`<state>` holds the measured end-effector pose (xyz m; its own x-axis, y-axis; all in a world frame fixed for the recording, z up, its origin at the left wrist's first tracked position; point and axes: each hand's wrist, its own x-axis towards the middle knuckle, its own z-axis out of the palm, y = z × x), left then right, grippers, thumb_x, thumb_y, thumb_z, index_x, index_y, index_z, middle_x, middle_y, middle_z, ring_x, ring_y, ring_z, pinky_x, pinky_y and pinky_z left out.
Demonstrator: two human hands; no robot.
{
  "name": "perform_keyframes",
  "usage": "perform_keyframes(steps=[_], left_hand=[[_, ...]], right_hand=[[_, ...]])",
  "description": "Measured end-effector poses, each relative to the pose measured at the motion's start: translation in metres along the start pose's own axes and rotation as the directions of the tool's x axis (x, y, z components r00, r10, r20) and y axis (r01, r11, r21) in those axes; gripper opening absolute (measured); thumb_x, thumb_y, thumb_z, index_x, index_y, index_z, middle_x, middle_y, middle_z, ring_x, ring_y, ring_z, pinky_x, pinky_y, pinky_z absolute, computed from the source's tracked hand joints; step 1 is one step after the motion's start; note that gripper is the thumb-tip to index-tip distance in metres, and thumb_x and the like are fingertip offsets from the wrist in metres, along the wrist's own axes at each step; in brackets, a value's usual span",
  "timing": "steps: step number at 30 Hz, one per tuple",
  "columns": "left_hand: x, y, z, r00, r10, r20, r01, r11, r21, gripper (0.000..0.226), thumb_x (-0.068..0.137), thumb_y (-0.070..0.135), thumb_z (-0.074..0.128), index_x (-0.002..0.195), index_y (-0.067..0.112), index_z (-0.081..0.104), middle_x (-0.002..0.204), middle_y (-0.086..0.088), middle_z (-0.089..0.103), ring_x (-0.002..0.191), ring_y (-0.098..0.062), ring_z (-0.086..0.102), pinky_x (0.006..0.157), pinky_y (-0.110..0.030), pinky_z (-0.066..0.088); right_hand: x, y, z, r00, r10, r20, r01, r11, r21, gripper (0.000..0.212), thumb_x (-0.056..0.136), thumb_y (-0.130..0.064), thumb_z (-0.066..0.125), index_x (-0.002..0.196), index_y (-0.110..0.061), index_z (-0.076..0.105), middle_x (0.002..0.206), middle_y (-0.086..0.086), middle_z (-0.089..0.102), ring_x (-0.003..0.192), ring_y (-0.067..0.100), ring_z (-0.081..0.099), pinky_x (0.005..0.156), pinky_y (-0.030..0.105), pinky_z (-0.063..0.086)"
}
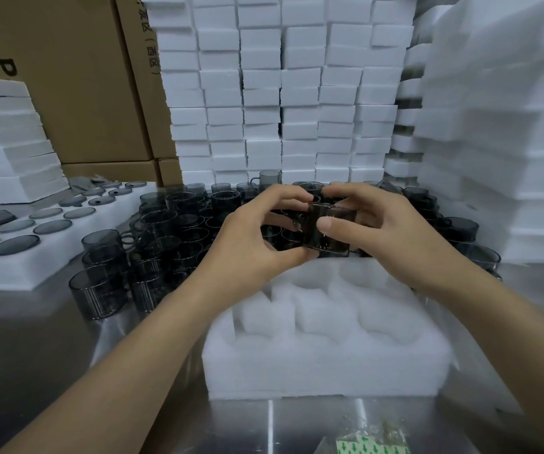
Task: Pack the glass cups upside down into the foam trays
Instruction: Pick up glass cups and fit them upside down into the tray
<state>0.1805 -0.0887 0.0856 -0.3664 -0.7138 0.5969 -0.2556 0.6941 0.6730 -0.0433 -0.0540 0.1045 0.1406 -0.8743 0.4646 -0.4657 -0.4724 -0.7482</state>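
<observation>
A smoky grey glass cup [326, 232] is held in the air between both hands, just above the far edge of a white foam tray [326, 365] whose moulded pockets face upward. The cup is gripped by the left hand [251, 237] from its left side, with the fingers curled over the top and the thumb tucked under the lower edge. It is clamped from the other side by the right hand [385, 231], the thumb pressed flat on the near wall and the fingers hooked over the top (which way up the cup is turned cannot be told, as the picture is blurred there).

Directly behind the hands, a dense crowd of loose cups [166, 231] is stood on a steel table [35, 355]. To the left, a second foam tray [77, 253] is seen with round grey cup bases showing in its pockets. Tall stacks of foam blocks [280, 93] are piled at the back, with further foam stacked at the right [500, 126] and at the left [8, 142]. Cardboard boxes [67, 77] are stood behind the left pile. A clear plastic bag [372, 444] with green-printed contents is laid at the near edge.
</observation>
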Motion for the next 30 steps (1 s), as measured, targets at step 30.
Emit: perform_keyframes(steps=[30], left_hand=[[-0.001,-0.002,0.000,0.998,-0.067,-0.013,0.068,0.996,0.059,0.041,0.097,0.007,0.069,0.121,0.039,0.074,0.122,0.016,0.070,0.101,-0.004,0.071,0.083,-0.019,0.046]], right_hand=[[-0.014,-0.022,-0.046,0.704,0.205,0.680,-0.059,0.971,-0.233,0.054,0.058,-0.050,0.100,0.078,-0.031,0.053,0.068,-0.012,0.045,0.064,0.010,0.039,0.056,0.029,0.031]])
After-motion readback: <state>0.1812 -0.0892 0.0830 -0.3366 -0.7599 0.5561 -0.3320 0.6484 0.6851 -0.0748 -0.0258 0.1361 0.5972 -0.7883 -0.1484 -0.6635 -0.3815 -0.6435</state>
